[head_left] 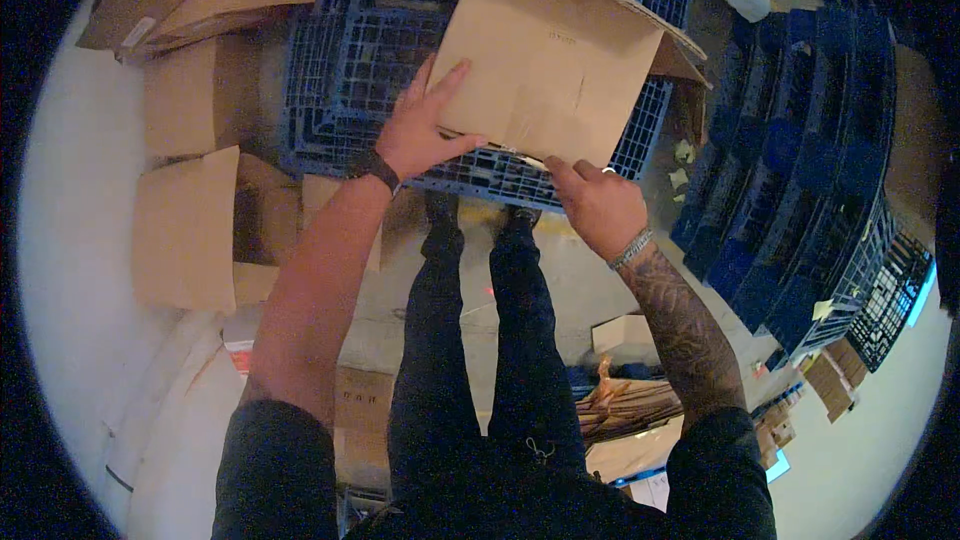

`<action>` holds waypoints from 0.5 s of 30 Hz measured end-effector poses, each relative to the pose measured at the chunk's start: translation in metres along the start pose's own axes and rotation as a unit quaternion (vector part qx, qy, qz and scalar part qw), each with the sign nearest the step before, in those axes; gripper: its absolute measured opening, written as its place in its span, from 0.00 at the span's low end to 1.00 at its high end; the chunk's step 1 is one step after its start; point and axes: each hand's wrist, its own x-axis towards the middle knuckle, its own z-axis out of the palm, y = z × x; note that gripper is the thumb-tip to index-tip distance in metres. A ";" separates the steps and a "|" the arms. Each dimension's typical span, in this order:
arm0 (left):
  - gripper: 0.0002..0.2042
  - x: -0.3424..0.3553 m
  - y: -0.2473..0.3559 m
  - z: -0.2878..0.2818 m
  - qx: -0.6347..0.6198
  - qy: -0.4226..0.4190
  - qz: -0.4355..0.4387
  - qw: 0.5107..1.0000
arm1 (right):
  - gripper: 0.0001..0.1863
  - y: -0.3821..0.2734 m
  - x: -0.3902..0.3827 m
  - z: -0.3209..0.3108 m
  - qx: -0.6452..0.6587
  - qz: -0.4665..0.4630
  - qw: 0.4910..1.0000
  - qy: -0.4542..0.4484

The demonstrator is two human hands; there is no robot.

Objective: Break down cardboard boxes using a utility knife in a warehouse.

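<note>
A brown cardboard box (550, 55) is tilted in front of me, over a blue plastic pallet (340, 90). My left hand (425, 130), with a dark band at the wrist, steadies the box at its near left corner. Its fingers lie along the left side and the thumb reaches along the near edge. My right hand (600, 200) is closed at the middle of that near edge, beside a strip of tape on the cardboard. A small pale piece shows at its fingertips; what it is I cannot make out.
Stacked dark blue pallets (790, 160) stand to the right. Opened cardboard boxes (185, 230) line the left. Flattened cardboard (630, 410) lies near my legs at the lower right. Small yellowish scraps (680, 178) lie on the floor between the pallets.
</note>
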 end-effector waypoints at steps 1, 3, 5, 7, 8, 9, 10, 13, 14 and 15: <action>0.49 0.001 0.002 0.000 -0.003 -0.001 -0.004 1.000 | 0.15 0.002 0.005 0.004 -0.001 -0.001 1.000 0.002; 0.50 0.000 0.001 -0.001 -0.004 -0.006 -0.011 1.000 | 0.16 -0.003 0.013 0.012 -0.038 -0.019 0.999 0.032; 0.49 -0.001 -0.002 0.000 -0.007 -0.008 -0.025 1.000 | 0.16 -0.007 0.017 0.015 -0.037 -0.014 0.999 0.028; 0.49 -0.003 -0.005 0.002 -0.010 0.005 -0.007 1.000 | 0.16 -0.009 0.017 0.015 -0.036 -0.008 0.999 0.024; 0.49 -0.003 -0.005 0.003 -0.016 0.019 0.012 1.000 | 0.16 -0.009 0.016 0.012 -0.051 -0.018 0.998 0.042; 0.49 -0.002 -0.005 0.003 -0.017 0.018 0.014 1.000 | 0.16 -0.008 0.014 0.009 -0.067 -0.029 0.996 0.059; 0.49 0.000 -0.006 0.003 -0.025 0.004 -0.001 1.000 | 0.16 -0.006 0.010 0.007 -0.068 -0.026 0.996 0.058; 0.49 0.000 -0.004 -0.001 -0.033 -0.008 -0.008 0.999 | 0.17 0.009 -0.010 -0.014 -0.153 0.002 0.988 0.009; 0.50 -0.003 -0.005 -0.007 -0.025 -0.007 -0.005 1.000 | 0.14 0.013 -0.017 -0.027 -0.121 0.056 0.990 -0.052; 0.50 -0.006 -0.001 -0.010 -0.022 -0.008 -0.004 1.000 | 0.13 0.015 -0.020 -0.036 -0.090 0.109 0.983 -0.115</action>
